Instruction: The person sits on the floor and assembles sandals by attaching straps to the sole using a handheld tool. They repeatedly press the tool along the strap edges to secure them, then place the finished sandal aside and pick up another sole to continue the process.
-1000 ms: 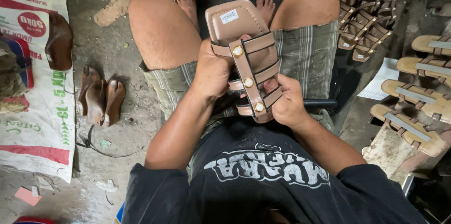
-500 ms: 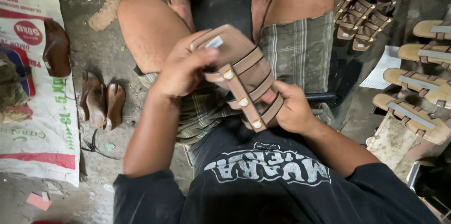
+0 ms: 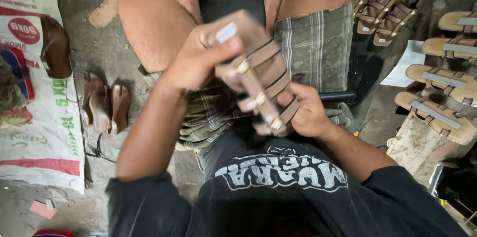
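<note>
Since half a second ago the left hand [image 3: 198, 63] has slid further up the sandal [image 3: 256, 75], from its middle toward the toe end, and the sandal has tipped so its toe points more to the far left; a second ago it stood nearly straight up and down in front of the person, with both hands low on its strapped half. The right hand [image 3: 303, 113] has stayed at the heel end.

The sandal is brown, with three cross straps joined by a central strap set with gold-coloured studs, and a small pale sticker near the toe. It is held in the air above the person's lap, between the two bare knees, strap side up toward the camera. The left grip is closed over the toe end — thumb on top beside the sticker, fingers wrapped beneath and out of sight. The right grip is closed on the heel end, fingers curled round the lowest strap from the right. The sandal thus spans from one grip to the other, slanting from far left to near right.

On the floor to the left lie two brown leather pieces [image 3: 107, 100] beside a printed sack [image 3: 39, 137]. To the right, tan soles with straps [image 3: 437, 83] lie in a row, and finished brown sandals [image 3: 387, 3] are piled at far right
</note>
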The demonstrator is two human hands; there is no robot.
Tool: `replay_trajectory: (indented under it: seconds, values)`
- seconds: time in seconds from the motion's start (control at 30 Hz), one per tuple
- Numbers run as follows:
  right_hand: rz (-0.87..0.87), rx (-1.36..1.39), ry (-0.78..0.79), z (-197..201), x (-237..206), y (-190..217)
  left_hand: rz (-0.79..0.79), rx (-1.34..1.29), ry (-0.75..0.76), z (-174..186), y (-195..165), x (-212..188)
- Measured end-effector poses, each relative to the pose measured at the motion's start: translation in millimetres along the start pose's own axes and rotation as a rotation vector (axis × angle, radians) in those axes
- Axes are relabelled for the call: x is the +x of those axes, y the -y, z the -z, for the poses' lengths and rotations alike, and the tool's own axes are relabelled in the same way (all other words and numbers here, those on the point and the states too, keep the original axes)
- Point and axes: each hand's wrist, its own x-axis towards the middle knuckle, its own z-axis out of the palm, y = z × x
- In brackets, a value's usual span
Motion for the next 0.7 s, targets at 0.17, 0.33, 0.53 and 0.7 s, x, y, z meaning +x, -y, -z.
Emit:
replay_trajectory:
  seconds: [0.17,0.33,0.53,0.7]
  values:
    - [0.173,0.037,-0.026,-2.2,18.3,27.2,-0.023,-0.364,0.015,-9.1,29.4,10.7]
    - [0.071,-0.134,-0.149,3.9,18.5,29.6,-0.044,0.046,-0.253,-21.9,53.4,8.8]
    - [0.048,-0.345,-0.166,6.2,9.2,12.7,-0.033,0.050,-0.318,-36.6,55.6,1.4]
    - [0.224,-0.416,-0.085,10.9,2.6,5.7,0.043,0.052,-0.353,-41.3,55.8,3.6]
